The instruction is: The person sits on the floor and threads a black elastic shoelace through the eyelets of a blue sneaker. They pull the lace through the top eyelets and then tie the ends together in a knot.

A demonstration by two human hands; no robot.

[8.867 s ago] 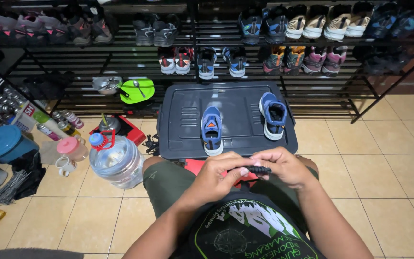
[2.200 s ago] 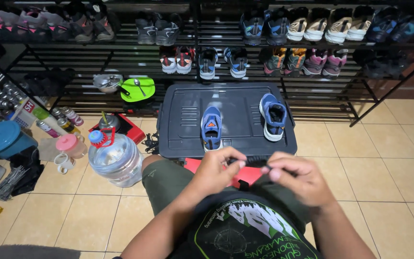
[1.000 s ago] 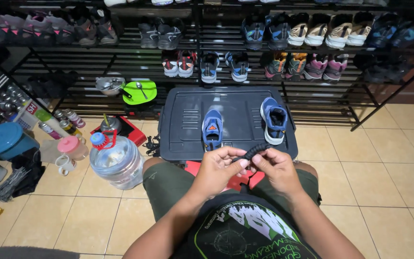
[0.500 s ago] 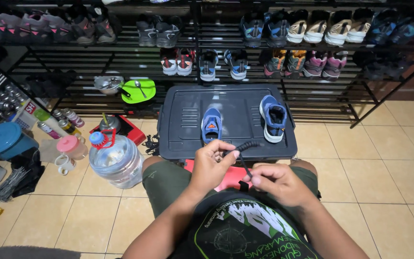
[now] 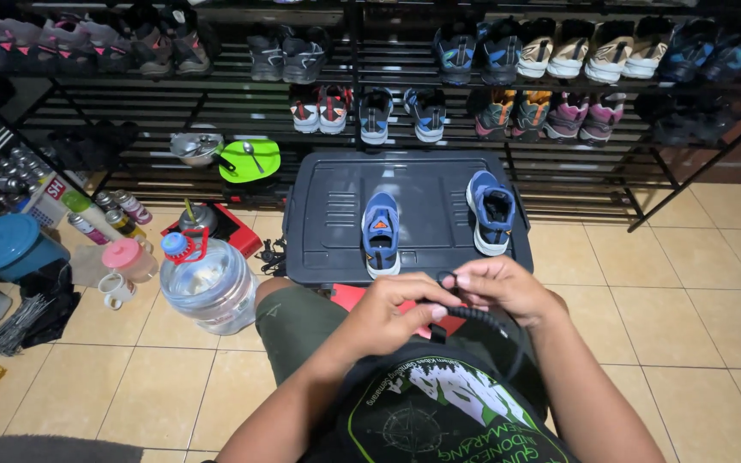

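Both hands meet over my lap and hold a black shoelace [image 5: 482, 317]. My left hand [image 5: 396, 313] pinches one stretch of it. My right hand [image 5: 503, 287] grips the lace close beside, with a small loop sticking up between the fingers and the rest trailing down past my right wrist. Two blue sports shoes stand on a dark plastic box lid [image 5: 336, 214] just beyond my hands: the left shoe [image 5: 381, 231] and the right shoe [image 5: 491, 208], both with heels toward me. A red object [image 5: 355, 297] lies partly hidden under my hands.
A black metal rack [image 5: 242, 86] full of several pairs of shoes runs across the back. A big clear water jug [image 5: 207, 283] stands at my left knee, with a pink cup [image 5: 127, 257], bottles, a blue basin [image 5: 2, 247] and a green plate [image 5: 250, 159] nearby on the tiled floor.
My hands have come back together around the lace over the last second. The left hand dropped from its raised spot near the box edge; the shoes have not moved.
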